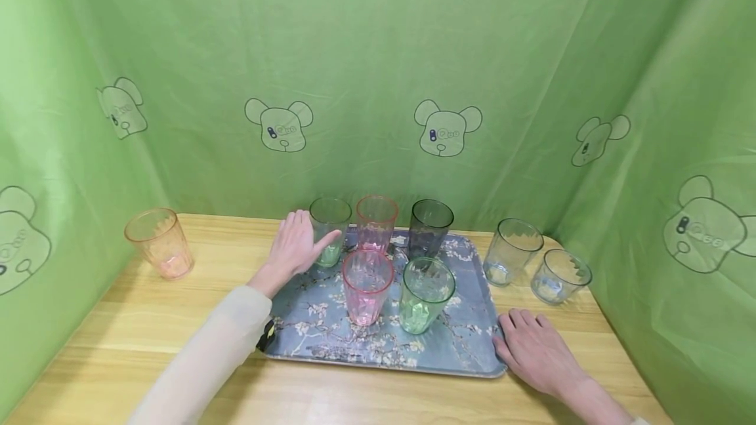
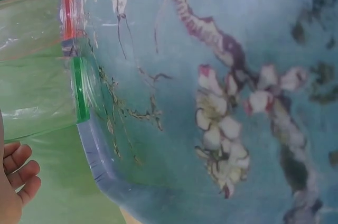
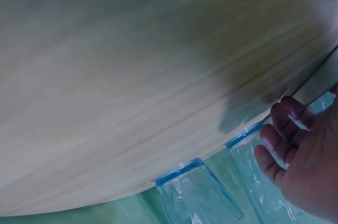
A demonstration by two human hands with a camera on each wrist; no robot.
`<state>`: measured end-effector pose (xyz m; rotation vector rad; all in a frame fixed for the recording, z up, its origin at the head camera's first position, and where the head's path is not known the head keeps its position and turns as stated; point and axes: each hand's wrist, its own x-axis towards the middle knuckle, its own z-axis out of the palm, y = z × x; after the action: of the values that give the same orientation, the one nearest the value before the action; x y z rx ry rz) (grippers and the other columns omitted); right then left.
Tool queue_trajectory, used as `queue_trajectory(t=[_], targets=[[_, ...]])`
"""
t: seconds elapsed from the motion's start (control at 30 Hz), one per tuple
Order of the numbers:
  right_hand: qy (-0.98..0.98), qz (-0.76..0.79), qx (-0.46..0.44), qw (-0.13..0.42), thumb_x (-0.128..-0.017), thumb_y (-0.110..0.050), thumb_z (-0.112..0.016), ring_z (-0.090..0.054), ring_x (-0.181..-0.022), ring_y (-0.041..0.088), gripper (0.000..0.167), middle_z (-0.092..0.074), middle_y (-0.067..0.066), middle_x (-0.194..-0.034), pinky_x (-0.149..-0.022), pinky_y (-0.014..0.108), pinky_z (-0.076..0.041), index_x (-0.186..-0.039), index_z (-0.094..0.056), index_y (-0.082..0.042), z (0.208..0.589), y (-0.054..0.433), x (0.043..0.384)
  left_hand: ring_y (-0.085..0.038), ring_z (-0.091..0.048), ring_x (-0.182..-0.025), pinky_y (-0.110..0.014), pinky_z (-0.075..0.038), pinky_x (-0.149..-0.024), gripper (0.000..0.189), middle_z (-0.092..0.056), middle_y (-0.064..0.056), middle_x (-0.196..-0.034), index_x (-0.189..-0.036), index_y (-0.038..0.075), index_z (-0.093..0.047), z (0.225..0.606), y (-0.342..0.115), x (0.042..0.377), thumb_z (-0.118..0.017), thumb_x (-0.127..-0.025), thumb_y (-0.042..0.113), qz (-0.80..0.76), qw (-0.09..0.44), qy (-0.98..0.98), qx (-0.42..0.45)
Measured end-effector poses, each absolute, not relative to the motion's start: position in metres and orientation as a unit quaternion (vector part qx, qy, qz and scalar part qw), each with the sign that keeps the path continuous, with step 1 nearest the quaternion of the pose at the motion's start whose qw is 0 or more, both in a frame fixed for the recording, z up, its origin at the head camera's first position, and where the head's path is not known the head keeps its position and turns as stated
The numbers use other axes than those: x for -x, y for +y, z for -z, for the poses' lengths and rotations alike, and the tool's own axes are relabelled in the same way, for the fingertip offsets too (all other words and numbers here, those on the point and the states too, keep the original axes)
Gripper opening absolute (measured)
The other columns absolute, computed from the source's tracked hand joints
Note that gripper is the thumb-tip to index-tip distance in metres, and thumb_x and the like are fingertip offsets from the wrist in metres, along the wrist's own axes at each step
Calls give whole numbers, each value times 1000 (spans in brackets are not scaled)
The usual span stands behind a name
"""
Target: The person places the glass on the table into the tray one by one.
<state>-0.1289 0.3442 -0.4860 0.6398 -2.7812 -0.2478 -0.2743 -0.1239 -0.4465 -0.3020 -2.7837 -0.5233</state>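
My left hand (image 1: 293, 241) reaches to the tray's back left corner, beside a green tumbler (image 1: 328, 256). Its fingers point forward nearly straight, and the thumb stretches across the front of that glass. Seen from the left wrist, the fingertips (image 2: 29, 174) lie close to the green glass (image 2: 39, 97). A pink tumbler (image 1: 376, 231) and a dark grey one (image 1: 429, 235) continue the back row. Nearer stand another pink glass (image 1: 364, 303) and another green glass (image 1: 417, 313). My right hand (image 1: 534, 349) rests at the right edge of the blue blossom-patterned tray (image 1: 319, 336), holding nothing, thumb against the rim.
An orange tumbler (image 1: 165, 248) stands alone on the wooden table (image 1: 100, 340) at the left. Right of the tray are a tall clear bluish glass (image 1: 511, 251) and a shorter one (image 1: 558, 281). Green curtains (image 1: 366, 38) with bear heads enclose the back and sides.
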Motion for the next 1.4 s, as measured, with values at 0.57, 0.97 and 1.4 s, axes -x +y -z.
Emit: queue_trajectory(t=[0.57, 0.97, 1.4], targets=[[-962, 81, -223, 135, -96, -36, -68, -53, -83, 20, 25, -54, 1, -87, -71, 38, -41, -100, -59, -13, 486, 344, 129, -35, -54, -103, -46, -46, -93, 81, -61, -22, -112, -122, -7, -56, 448, -127, 284, -48, -101, 71, 183, 133, -969, 100], [-962, 83, -223, 133, -96, -36, -68, -54, -84, 20, 25, -55, 2, -88, -72, 38, -42, -101, -59, -12, 485, 344, 129, -40, -56, -118, -52, -46, -105, 93, -61, -28, -128, -139, -13, -49, 449, -132, 285, -43, -102, 73, 190, 118, -970, 92], [-962, 82, -223, 134, -96, -36, -68, -53, -83, 19, 26, -55, 1, -87, -72, 38, -42, -101, -60, -12, 485, 344, 128, -43, -56, -128, -56, -43, -115, 103, -58, -30, -141, -146, -12, -45, 447, -137, 287, -44, -98, 79, 204, 95, -971, 85]])
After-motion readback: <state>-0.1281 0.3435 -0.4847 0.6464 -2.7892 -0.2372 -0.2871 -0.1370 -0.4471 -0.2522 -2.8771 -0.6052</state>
